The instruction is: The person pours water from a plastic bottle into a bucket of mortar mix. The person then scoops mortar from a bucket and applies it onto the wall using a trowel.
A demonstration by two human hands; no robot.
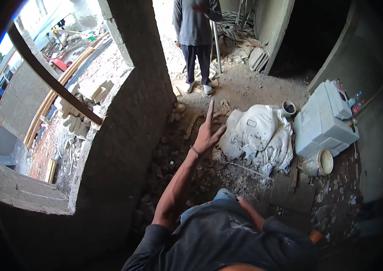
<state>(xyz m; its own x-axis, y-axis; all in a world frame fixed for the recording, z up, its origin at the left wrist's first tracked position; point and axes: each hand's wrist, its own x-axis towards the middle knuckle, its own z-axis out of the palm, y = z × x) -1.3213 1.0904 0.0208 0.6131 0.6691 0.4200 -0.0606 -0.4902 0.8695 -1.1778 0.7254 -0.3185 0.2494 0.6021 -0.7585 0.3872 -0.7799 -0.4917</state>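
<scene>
My left arm reaches out ahead of me, and my left hand (pixel 208 136) is raised in the air with nothing in it. Its index finger points forward and the other fingers are spread apart. Beyond and beside it lies a heap of dusty white sacks (pixel 264 128) on the rubble floor; the hand appears apart from them. Down by my waist, next to my dark shirt (pixel 218 230) and blue trousers (pixel 224 195), is my right hand (pixel 244 203). Its fingers are mostly hidden.
A person (pixel 196 40) in a grey top stands ahead in the doorway. To the right are stacked pale boxes (pixel 322 119), a bucket (pixel 325 162) and a small dark-filled pail (pixel 288 108). A rough wall (pixel 123 149) with a window opening stands left. Broken stone (pixel 155 176) covers the floor.
</scene>
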